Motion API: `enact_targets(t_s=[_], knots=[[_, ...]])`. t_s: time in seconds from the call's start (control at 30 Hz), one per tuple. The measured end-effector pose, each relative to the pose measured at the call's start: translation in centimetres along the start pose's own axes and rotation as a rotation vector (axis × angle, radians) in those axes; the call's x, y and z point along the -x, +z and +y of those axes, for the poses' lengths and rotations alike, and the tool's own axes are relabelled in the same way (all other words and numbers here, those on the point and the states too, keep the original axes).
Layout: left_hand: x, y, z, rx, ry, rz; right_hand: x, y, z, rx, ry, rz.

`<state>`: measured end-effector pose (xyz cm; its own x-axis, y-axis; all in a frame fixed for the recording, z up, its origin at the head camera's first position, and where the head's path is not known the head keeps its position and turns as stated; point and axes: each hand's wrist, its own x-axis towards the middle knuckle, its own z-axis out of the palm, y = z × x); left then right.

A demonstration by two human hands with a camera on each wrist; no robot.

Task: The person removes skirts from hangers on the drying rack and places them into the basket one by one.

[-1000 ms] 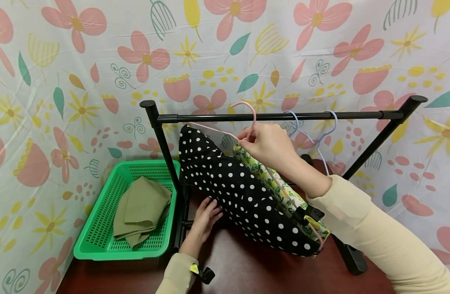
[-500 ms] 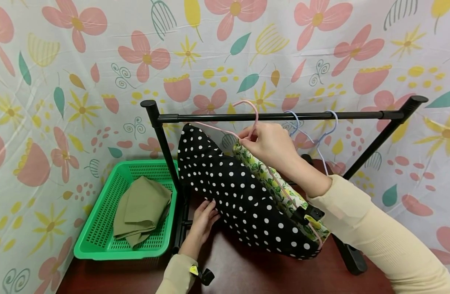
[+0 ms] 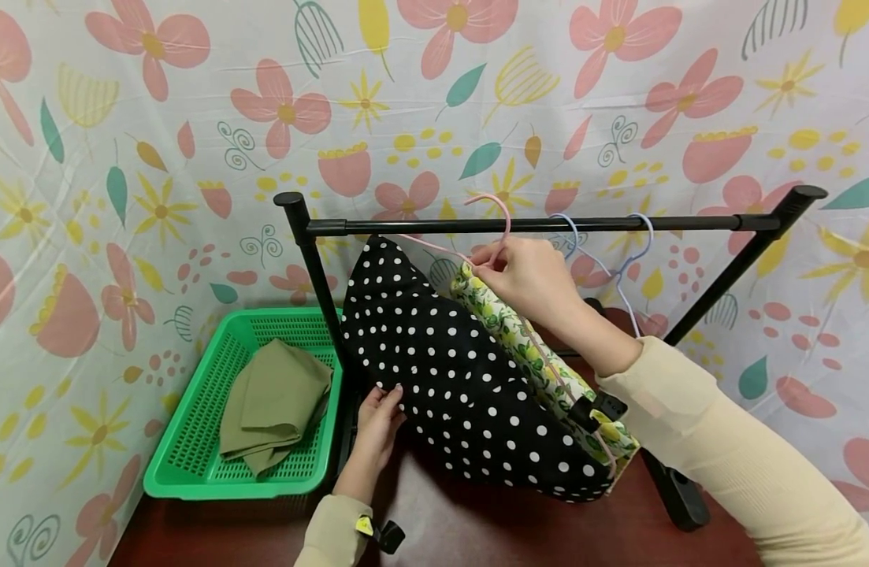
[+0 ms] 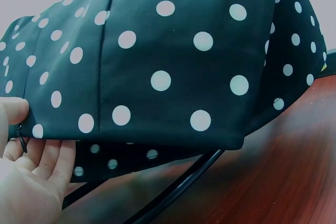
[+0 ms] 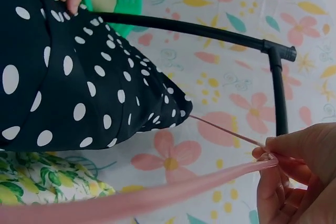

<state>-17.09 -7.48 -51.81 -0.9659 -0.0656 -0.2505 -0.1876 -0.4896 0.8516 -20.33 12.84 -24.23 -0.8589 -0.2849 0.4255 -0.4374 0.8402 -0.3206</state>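
Observation:
In the head view my right hand [image 3: 529, 279] grips the neck of a pink hanger [image 3: 434, 246], whose hook arches over the black rail. A black garment with white polka dots [image 3: 462, 378] hangs slanting from this hanger, its far corner raised toward the rail. Behind it lies a lemon-print cloth [image 3: 494, 311], partly covered by the garment and my right arm. With thumb above and fingers below, my left hand [image 4: 39, 177] pinches the garment's lower edge [image 4: 157, 139], beside a small dark pull. The right wrist view has the hanger neck [image 5: 265, 162] between thumb and fingers.
A black rack's rail [image 3: 399, 227] spans the back, with two blue hangers [image 3: 643, 240] on its right part. At the left, a green basket [image 3: 172, 441] holds an olive folded cloth [image 3: 271, 402]. Beneath lies a reddish-brown table [image 3: 434, 520]; a floral curtain [image 3: 214, 71] stands behind.
My right hand and the pink hanger have shifted slightly right along the rail. My left hand has moved a little left and now pinches the garment's edge, which spreads wider.

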Motion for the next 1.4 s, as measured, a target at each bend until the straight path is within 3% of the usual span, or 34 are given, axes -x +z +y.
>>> enact_targets(t_s=[0.4,1.4], knots=[[0.7,0.4,2.7,-0.048,0.058,0.006,0.0,0.2,1.4,0.009,0.036,0.007],[1.6,1.5,10.5,-0.456,0.255,-0.113,0.2,1.4,3.0,0.043,0.089,0.024]])
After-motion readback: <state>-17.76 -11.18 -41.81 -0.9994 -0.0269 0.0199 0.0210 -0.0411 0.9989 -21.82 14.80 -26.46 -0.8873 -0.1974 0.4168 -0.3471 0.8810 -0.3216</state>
